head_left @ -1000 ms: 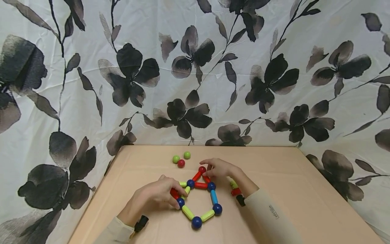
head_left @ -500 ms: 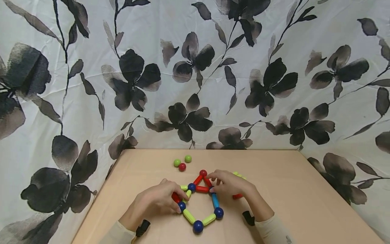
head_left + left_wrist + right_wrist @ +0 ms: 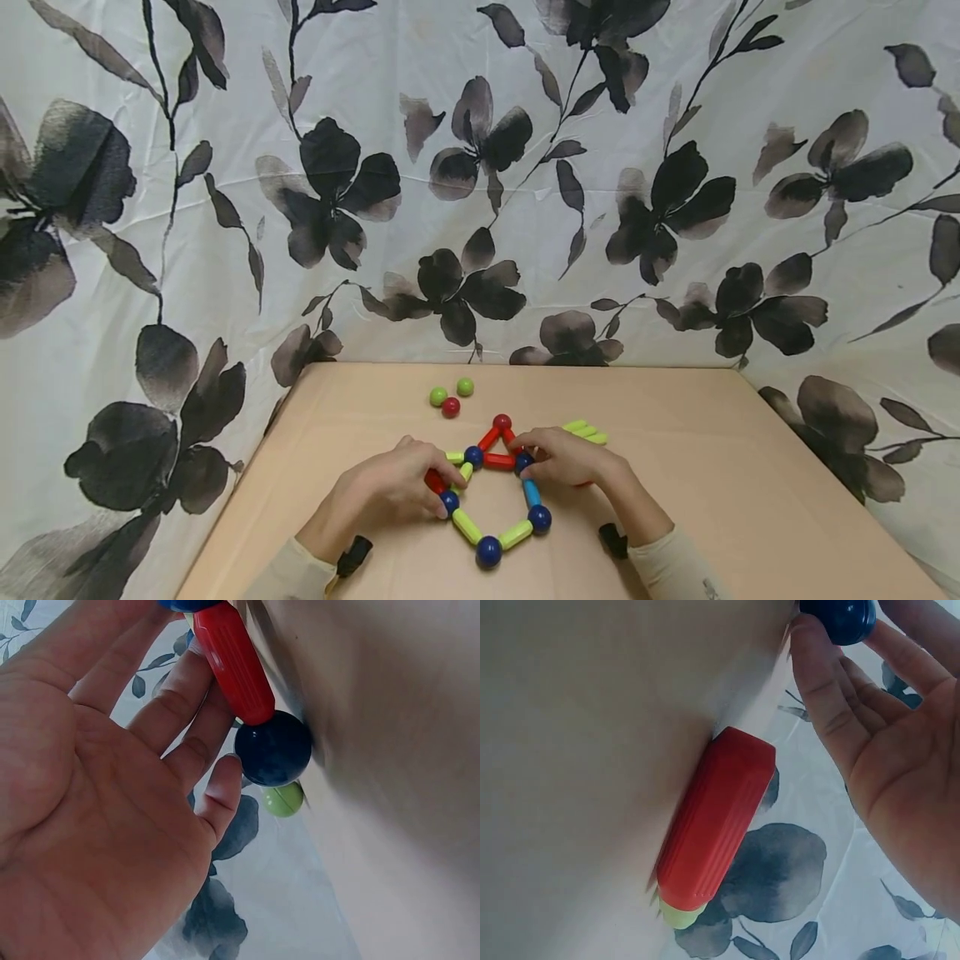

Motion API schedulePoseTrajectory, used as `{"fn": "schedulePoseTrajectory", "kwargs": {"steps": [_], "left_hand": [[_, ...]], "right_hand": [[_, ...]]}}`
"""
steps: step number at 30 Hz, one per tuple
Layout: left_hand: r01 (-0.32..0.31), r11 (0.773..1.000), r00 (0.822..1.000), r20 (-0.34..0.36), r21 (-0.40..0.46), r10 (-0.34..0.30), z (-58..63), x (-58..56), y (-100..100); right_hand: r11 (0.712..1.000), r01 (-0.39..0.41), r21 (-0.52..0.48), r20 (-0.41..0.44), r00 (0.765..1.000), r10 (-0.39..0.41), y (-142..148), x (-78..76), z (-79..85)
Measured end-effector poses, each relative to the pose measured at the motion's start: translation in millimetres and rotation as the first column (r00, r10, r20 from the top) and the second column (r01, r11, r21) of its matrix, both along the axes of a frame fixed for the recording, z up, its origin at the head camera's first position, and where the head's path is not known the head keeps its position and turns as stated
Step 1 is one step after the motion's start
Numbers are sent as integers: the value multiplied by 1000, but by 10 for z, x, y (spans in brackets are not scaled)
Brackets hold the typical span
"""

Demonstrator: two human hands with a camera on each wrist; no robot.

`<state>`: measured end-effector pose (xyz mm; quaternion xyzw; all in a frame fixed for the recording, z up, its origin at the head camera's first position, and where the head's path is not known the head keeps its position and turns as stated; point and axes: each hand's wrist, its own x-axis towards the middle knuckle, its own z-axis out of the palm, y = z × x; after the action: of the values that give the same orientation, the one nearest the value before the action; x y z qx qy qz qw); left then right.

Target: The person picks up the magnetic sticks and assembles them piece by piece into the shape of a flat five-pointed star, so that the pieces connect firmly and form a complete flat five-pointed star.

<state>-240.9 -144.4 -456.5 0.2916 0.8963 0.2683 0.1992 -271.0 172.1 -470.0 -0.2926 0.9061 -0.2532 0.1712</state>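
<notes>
Head view shows us the right hand (image 3: 568, 457) nearer than a second ago, gone from the glossy red ball (image 3: 502, 422) to pinch a glossy dark-blue ball (image 3: 527, 457). We see the left hand (image 3: 397, 479) gripping a ribbed red rod (image 3: 433, 481); the multicoloured ball-and-rod frame (image 3: 498, 461) lies between both hands.

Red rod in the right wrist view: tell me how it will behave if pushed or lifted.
The red rod would probably slide or rock rather than roll freely, since its sides look faceted. Its lengthwise ridges should offer some grip. Its straight, crisp edges suggest it is stiff, so bending seems unlikely.
</notes>
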Motion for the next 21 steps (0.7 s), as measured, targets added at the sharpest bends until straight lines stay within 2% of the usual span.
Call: {"fn": "schedulePoseTrajectory", "kwargs": {"steps": [4, 7, 14, 18, 21], "left_hand": [[-12, 1000, 1000, 3, 2, 12, 18, 26, -9], [7, 1000, 1000, -11, 1, -6, 26, 38, 3], [5, 1000, 1000, -17, -29, -6, 43, 79, 44], [14, 999, 1000, -17, -34, -15, 59, 126, 60], [48, 999, 999, 9, -6, -48, 74, 129, 89]], "right_hand": [[1000, 6, -7, -9, 1000, -7, -22, 7, -13], [1000, 5, -11, -15, 1000, -5, -2, 10, -11], [999, -30, -44, -44, 999, 28, -16, -14, -27], [999, 0, -55, -31, 1000, -2, -80, -54, -62], [997, 40, -62, -13, 999, -41, -107, -92, -64]]}}
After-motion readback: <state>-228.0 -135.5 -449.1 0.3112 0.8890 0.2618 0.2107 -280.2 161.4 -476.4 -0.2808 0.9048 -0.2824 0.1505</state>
